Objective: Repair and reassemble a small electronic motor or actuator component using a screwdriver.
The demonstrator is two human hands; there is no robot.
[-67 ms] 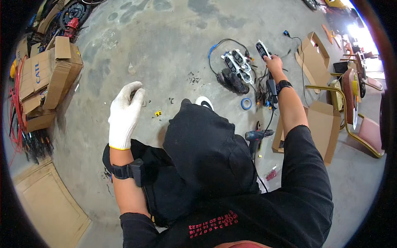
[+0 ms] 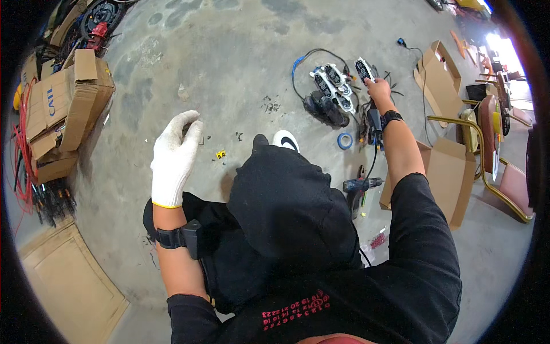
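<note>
The left hand [image 2: 173, 157], in a white knit glove, hangs loosely curled and empty above the concrete floor [image 2: 229, 63]. The bare right hand [image 2: 378, 90] grips a black oblong lamp unit [image 2: 362, 70] (siblings lie just left), reaching.

A grey concrete floor [image 2: 229, 51] (stained and patchy) is seen carrying everything. Flattened cardboard boxes [image 2: 63, 109] are stacked at the left, with red cables [image 2: 23, 155] beside them. A cluster of black-and-white lamp housings [image 2: 332, 92] is laid at the upper middle, a blue tape roll [image 2: 344, 141] just beside it. A cordless drill [image 2: 360, 184] is laid near open brown cartons [image 2: 447, 178] at the right. A small yellow piece [image 2: 220, 154] is scattered among dark scraps.
</note>
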